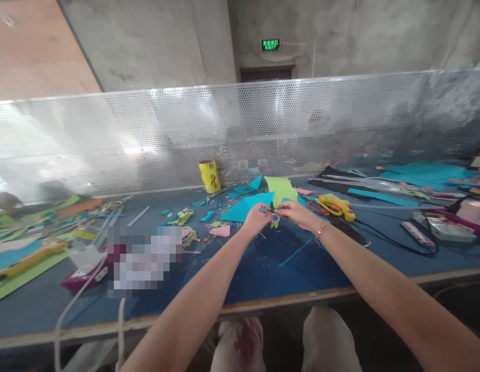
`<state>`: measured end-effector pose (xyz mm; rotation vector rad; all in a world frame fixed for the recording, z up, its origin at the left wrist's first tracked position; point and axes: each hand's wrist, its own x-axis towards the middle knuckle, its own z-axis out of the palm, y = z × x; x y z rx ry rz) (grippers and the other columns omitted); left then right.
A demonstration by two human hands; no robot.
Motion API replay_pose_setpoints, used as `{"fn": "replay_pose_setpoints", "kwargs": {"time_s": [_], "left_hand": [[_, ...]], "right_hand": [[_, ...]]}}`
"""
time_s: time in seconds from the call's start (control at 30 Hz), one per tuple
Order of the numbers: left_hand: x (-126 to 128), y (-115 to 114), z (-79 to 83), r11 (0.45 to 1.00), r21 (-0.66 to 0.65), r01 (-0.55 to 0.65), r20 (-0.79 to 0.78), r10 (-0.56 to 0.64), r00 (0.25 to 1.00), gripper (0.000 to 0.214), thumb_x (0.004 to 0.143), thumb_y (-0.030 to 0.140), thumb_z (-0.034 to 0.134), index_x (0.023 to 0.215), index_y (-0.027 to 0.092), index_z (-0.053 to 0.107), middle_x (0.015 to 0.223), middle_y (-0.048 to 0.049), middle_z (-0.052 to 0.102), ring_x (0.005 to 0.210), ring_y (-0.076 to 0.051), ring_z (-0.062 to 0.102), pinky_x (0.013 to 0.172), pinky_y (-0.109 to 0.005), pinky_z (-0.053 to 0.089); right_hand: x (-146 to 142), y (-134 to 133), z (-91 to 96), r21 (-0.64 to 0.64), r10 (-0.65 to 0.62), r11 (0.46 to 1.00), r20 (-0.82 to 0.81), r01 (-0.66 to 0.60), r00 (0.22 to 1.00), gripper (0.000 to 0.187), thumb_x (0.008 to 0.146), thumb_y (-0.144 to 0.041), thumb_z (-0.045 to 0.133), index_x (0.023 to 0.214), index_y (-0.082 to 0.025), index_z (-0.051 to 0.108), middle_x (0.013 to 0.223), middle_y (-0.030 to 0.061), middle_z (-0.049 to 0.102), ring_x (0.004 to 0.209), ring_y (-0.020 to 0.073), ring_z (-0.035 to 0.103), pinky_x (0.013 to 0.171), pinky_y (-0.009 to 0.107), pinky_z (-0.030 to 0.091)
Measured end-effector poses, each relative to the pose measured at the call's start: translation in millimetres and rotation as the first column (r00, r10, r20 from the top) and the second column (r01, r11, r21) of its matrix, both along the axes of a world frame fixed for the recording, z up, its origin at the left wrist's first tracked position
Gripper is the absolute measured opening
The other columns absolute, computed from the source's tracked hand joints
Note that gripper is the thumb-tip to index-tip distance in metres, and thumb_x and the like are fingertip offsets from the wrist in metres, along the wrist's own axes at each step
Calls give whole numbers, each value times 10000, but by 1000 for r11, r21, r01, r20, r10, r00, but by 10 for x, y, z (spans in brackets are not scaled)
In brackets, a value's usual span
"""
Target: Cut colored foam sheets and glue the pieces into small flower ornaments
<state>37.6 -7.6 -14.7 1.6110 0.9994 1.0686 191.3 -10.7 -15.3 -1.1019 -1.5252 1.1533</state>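
Observation:
Above the middle of the blue tabletop, my left hand [257, 218] and my right hand [296, 213] meet with fingertips pinched. Between them is a small curled paper strip [276, 218], bluish and pinkish, its finer shape too small to make out. Both hands appear closed on it. A blue paper sheet [245, 205] lies behind my left fingers, and a light green paper sheet [280, 188] is just beyond both hands. To the right of my right hand are red-handled scissors [318, 208] and a yellow glue gun [345, 207] with a black cord.
A yellow cardboard tube [209, 176] stands by the perforated metal screen [177, 134]. Coloured paper scraps [220, 230] litter the table. At left is a purple tool [84, 276] with a white cord; clear sticks [364, 182] and blue sheets [429, 173] lie at right.

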Motion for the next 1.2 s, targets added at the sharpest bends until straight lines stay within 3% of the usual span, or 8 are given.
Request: {"fn": "replay_pose_setpoints", "kwargs": {"time_s": [0.17,0.4,0.63,0.87,1.2], "left_hand": [[-35,36,-18,997,72,-13,-129,22,991,245,599,105,605,802,147,475,685,-41,645,658,-151,619,605,-250,451],[-33,62,-45,992,123,-19,-188,42,981,230,616,113,588,815,146,478,726,-54,645,683,-160,625,608,-248,455],[-44,47,-51,988,155,6,-177,22,984,215,635,113,566,827,150,477,723,-46,638,673,-157,627,591,-242,457],[-25,39,-29,989,146,7,-138,13,990,166,632,67,538,772,141,489,752,-55,640,668,-146,623,585,-233,459],[-30,12,24,988,156,12,-189,18,982,187,618,109,571,802,131,544,729,-61,650,673,-151,617,606,-249,466]], "right_hand": [[8,-2,14,19,-21,1000,110,19,994,142,643,-270,593,670,-132,574,561,-19,529,520,72,442,518,214,343],[-2,-26,39,-7,-14,1000,115,15,993,130,653,-248,590,710,-133,572,569,-21,534,517,66,455,499,198,337],[-12,-46,42,-52,-16,998,87,20,996,196,655,-254,605,809,-139,571,602,-16,541,549,74,481,516,201,345],[20,-48,54,-70,94,993,31,-91,995,261,610,-172,628,864,-145,571,680,-4,572,601,80,505,511,193,331],[9,-62,72,-31,-12,999,95,15,995,182,635,-198,602,803,-129,581,622,-5,560,539,72,470,533,217,358]]}}
